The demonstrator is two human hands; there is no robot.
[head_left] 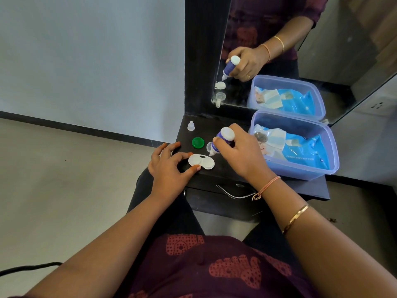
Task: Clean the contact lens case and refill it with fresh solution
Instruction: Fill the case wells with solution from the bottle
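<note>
The black worktop (227, 177) carries a lidless plastic box (300, 168) of wipes along its right edge. The right hand (240, 155), wrist bent, curls its fingers round an upturned solution bottle (223, 137), nozzle down just over the white lens case (201, 161) at the front edge. The left hand (169, 166) pinches the case's left end between thumb and forefinger, its other fingers spread. Behind lie a green cap (197, 142), a clear cap (209, 146) and, by the back-left corner, a small bottle cap (190, 126).

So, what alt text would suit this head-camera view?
A person's right hand tips a purple solution bottle nozzle-down over a white contact lens case, which the left hand pinches steady on a black dresser top. A green cap lies behind it; a tub of baby wipes stands right.
</note>
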